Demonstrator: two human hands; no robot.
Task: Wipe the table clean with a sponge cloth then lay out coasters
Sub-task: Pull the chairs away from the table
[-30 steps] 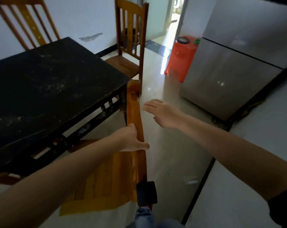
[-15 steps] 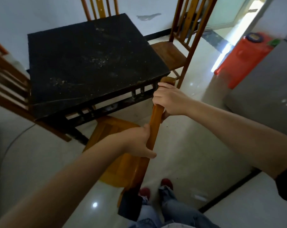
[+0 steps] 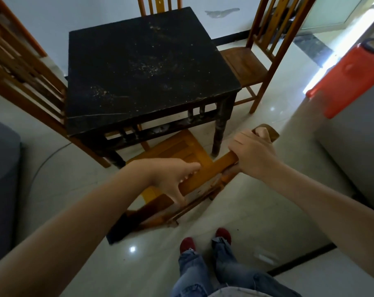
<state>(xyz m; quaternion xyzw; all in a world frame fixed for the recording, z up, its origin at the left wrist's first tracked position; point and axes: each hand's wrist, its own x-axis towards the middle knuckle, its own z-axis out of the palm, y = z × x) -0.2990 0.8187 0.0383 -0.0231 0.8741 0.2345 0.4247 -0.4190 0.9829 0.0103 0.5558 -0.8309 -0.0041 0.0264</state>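
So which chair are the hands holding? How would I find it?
Find the black table in the middle. The near chair sits at its front edge, tucked partly under. Unlike the other chairs, both hands are on its top rail: left hand, right hand.

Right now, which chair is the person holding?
The near chair, tucked under the table's front edge. Both hands grasp its top rail; the other three stand untouched.
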